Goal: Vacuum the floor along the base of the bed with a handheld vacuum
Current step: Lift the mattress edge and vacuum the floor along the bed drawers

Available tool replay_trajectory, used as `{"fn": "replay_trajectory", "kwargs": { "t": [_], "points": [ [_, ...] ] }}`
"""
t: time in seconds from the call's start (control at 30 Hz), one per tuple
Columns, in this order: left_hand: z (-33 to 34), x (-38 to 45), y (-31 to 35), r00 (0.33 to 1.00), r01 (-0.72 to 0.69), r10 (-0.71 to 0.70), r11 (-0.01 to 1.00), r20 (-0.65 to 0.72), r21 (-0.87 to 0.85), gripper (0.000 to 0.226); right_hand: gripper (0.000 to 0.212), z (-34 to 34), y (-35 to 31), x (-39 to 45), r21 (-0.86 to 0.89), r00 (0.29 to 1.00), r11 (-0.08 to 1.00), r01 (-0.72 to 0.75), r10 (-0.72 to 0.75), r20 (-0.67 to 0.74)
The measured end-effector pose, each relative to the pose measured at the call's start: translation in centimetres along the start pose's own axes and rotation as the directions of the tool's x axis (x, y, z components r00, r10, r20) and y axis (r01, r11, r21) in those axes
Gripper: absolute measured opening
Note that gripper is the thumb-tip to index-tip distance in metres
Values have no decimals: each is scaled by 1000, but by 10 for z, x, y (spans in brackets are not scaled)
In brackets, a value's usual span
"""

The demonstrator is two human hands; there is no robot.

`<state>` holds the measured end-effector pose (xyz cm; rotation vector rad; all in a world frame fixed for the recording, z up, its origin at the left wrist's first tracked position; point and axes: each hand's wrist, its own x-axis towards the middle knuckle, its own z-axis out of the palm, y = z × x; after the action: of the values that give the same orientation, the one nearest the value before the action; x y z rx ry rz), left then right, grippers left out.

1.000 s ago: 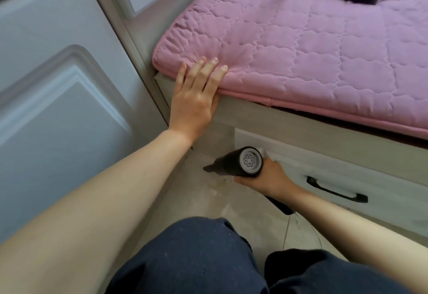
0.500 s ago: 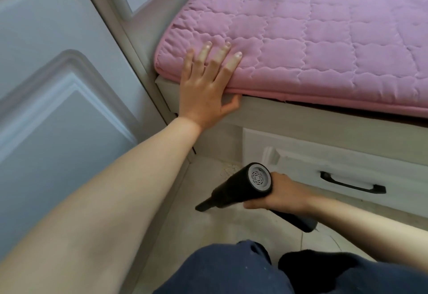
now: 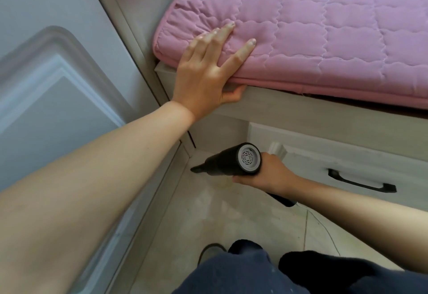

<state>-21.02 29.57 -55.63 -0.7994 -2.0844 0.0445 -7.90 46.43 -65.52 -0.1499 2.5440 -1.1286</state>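
Change: the handheld vacuum [image 3: 234, 161] has swung further towards the corner where the bed frame [image 3: 301, 110] meets the door [image 3: 58, 80]; half a second ago its nozzle sat further out over the floor [image 3: 231, 219].
Left hand: the left hand [image 3: 208, 73] has slid a little further onto the pink mattress pad [image 3: 324, 34]; its fingers [image 3: 243, 50] are straight and spread, pressed flat on the pad, with the thumb tucked under the pad's edge against the bed frame.
Right hand: the right hand [image 3: 271, 173] grips the vacuum's handle, fingers curled round it.
Vacuum: black body, grey vented rear cap facing the camera, narrow nozzle pointing left and down, close to the floor at the base of the bed; whether it touches the tile cannot be told.
Drawer: the drawer [image 3: 347, 166] under the bed is closed, its contents hidden; a black handle [image 3: 361, 180] on its front.
Foreground: knees in dark trousers [image 3: 254, 273] at the bottom edge.
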Motion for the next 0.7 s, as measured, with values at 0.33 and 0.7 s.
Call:
{"fn": "replay_trajectory", "kwargs": {
  "t": [0.33,0.7],
  "points": [
    [11,-6,11,996,76,-75,997,-40,13,60,50,18,-4,20,-25,980,997,-78,72,-184],
    [11,-6,13,995,95,-96,995,-39,-11,62,45,17,-8,10,34,984,995,-95,99,-151]
  ]
}}
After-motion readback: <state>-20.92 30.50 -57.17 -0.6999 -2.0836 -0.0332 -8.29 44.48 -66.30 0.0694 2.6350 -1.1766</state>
